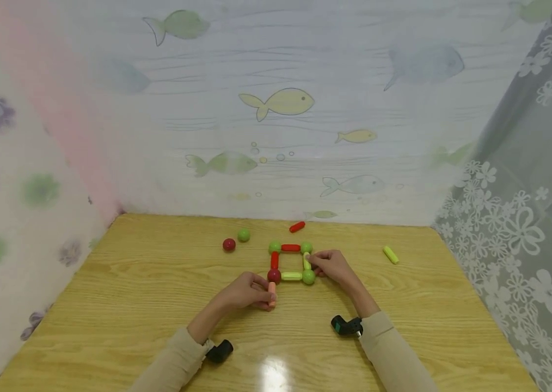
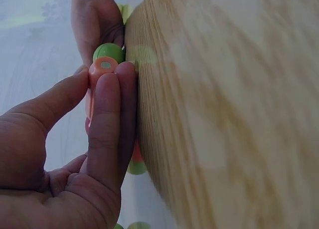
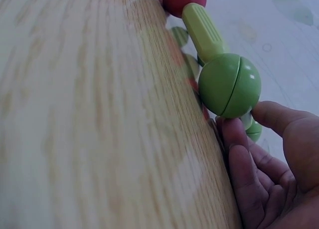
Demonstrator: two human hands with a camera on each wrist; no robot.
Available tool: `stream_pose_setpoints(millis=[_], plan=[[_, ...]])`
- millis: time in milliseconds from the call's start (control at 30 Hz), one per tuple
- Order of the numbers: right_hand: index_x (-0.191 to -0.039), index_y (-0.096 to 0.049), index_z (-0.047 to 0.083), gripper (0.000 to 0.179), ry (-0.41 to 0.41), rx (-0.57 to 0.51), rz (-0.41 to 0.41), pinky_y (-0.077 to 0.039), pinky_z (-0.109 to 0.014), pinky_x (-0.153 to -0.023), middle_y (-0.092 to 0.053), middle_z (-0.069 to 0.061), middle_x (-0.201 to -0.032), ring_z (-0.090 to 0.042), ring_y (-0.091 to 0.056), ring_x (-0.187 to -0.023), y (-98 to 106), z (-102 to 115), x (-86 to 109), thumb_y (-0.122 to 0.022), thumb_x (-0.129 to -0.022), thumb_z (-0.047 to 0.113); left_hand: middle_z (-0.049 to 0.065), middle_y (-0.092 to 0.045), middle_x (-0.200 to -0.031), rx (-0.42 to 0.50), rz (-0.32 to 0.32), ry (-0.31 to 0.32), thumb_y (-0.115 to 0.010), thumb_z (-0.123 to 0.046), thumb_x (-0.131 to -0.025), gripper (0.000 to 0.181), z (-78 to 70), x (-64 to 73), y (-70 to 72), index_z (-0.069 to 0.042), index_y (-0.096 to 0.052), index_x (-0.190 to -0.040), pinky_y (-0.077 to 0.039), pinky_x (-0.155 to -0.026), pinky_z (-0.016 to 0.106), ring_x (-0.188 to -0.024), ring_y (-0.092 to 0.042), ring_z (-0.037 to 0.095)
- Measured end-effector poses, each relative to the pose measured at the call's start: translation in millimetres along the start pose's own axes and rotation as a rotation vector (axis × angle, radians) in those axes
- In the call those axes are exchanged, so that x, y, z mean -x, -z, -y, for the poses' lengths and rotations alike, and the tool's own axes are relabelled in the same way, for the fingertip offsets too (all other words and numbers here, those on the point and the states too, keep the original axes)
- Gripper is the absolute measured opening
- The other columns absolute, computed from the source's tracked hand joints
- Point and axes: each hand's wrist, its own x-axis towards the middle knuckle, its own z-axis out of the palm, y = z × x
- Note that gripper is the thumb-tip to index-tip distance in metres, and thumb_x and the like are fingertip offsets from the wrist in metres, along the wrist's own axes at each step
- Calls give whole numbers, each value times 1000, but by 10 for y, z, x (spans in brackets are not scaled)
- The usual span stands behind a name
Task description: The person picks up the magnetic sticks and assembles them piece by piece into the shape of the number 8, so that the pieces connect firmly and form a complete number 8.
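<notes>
The left hand [image 1: 243, 292] is nearly closed, pinching a peach stick [image 1: 272, 294] between thumb and fingers, just in front of the dark red ball [image 1: 274, 276] at the square's near left corner; whether stick and ball touch, I cannot tell. The right hand [image 1: 335, 268], also narrow, pinches the yellow stick [image 1: 307, 262] on the square's right side, beside the near green ball [image 1: 308, 276]. The square [image 1: 290, 247] lies on the counter [image 1: 158, 310] between the hands.

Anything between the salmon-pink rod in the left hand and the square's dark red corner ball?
Nothing visible: the salmon-pink rod in the left hand has its far end right by the dark red corner ball.
</notes>
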Motion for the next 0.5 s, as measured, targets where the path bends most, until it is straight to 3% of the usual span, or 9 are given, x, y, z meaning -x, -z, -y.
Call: stream_pose_setpoints(millis=[367, 500], plan=[[-113, -74, -1, 41, 19, 7, 0, -53, -25, -67, -71, -6, -92, -12, -65, -74, 5, -5, 6, -69, -97, 37, 15, -75, -92, 32, -33, 40, -71, -13, -96, 46, 16, -43, -10, 16, -53, -127, -61, -76, 33, -81, -76, 21], [-112, -74, -2, 41, 20, 6, 0, -53, -25, -67, -71, -7, -92, -12, -65, -74, 7, 0, 15, -70, -97, 36, 15, -75, -93, 17, -26, 33, -67, -15, -100, 40, 20, -60, 0, 16, -58, -124, -61, -76, 34, -80, -76, 21]])
